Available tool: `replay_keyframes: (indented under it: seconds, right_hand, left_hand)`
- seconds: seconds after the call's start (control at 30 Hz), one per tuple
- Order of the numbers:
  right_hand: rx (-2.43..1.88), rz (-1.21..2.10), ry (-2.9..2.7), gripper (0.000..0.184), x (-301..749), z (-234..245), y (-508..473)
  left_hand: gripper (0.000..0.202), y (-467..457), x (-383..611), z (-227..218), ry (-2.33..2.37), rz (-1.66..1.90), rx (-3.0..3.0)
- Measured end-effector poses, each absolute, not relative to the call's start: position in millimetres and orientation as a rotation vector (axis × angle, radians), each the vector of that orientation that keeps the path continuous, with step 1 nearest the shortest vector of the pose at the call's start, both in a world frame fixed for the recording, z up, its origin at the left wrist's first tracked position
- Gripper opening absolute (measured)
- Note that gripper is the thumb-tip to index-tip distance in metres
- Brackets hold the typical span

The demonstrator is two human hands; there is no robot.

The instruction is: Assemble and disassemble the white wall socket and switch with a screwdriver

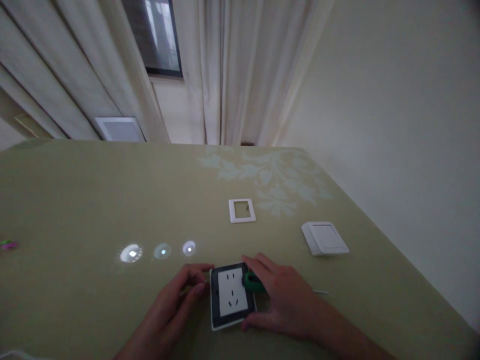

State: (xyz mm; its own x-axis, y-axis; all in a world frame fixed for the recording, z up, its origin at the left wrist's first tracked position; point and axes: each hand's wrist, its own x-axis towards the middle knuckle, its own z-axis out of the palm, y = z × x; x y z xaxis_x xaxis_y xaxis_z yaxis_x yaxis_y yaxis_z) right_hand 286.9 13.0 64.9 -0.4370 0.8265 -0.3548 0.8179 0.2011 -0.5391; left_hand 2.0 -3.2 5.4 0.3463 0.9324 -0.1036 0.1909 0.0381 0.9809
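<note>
A wall socket [233, 291] with a white face, a dark surround and a white outer edge is at the near middle of the table. My right hand [283, 292] spans its right side, index finger at the top edge and thumb at the bottom. Tucked in that same hand is a screwdriver [253, 282]; its green handle lies over the socket's right border, and a thin shaft pokes out behind the hand. Loosely curled, my left hand [182, 297] is at the socket's left side, its index fingertip by the upper left corner and fingers apart.
Beyond the socket lies a white cover frame [242, 220] with a small dark piece inside its opening. A white switch box [324, 238] is to the right. A small pink and green item [8, 245] shows at far left. A wall [412, 150] borders the table's right edge.
</note>
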Motion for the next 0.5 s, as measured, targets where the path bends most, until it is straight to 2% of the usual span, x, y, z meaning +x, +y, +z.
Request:
replay_keyframes:
  seconds: [0.13,0.2,0.3,0.5]
  right_hand:
    - [-1.559,0.913,-2.634,0.092,269.1,70.3,44.7]
    - [-1.546,0.829,-2.711,0.088,263.0,73.2,53.8]
    - [-1.54,0.769,-2.766,0.091,259.2,76.2,58.1]
    - [-1.508,0.786,-2.795,0.111,262.8,76.3,54.1]
  left_hand:
    - [0.034,5.3,-5.3,4.3,1.174,0.923,1.406]
    - [0.031,7.7,-5.6,3.2,1.2,0.95,1.414]
    - [0.028,9.8,-6.3,2.7,1.235,0.962,1.45]
    - [0.024,8.1,-7.6,-2.2,1.286,0.935,1.553]
